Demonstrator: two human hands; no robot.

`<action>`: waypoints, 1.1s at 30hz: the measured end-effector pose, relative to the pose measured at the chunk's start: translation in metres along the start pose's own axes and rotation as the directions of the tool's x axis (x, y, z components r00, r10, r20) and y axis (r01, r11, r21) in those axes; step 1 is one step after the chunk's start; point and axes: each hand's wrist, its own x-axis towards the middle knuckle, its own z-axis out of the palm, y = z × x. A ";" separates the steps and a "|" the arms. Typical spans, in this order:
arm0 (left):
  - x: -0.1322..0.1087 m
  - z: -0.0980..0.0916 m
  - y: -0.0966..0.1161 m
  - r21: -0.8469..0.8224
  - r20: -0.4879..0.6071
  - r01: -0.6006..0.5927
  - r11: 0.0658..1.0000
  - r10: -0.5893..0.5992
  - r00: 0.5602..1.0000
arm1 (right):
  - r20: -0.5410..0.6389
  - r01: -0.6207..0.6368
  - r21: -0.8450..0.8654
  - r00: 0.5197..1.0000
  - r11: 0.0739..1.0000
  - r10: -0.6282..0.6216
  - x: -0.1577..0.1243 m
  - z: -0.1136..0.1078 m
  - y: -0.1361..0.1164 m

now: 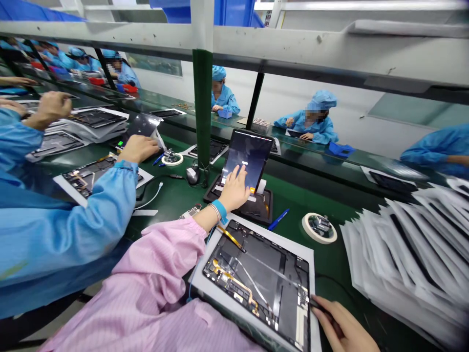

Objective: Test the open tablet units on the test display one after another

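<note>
My left hand reaches forward with fingers spread, its fingertips at the lit screen that leans upright in a black tray. Below it, an opened tablet housing with ribbon cables and boards lies on a white sheet. At the housing's lower right edge, my right hand pinches a dark cable plug against the side. Part of that hand is cut off by the bottom of the frame.
A tall stack of sleeved sheets stands at right. A tape roll and blue pen lie nearby. A green post rises ahead under a shelf. A co-worker's blue sleeve is close at left.
</note>
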 end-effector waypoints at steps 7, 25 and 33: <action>0.016 -0.001 -0.004 0.036 -0.017 -0.058 0.998 0.059 0.998 | -0.010 -0.042 -0.009 0.999 0.999 0.042 0.000 -0.001 -0.007; -0.065 0.019 0.090 -0.438 0.550 -0.200 0.876 0.438 0.711 | 0.184 -0.027 -0.213 0.981 0.977 0.067 0.016 -0.033 -0.056; -0.066 0.021 0.085 -0.448 0.618 -0.104 0.888 0.392 0.681 | 0.247 -0.159 -0.172 0.948 0.972 0.199 0.050 -0.021 -0.024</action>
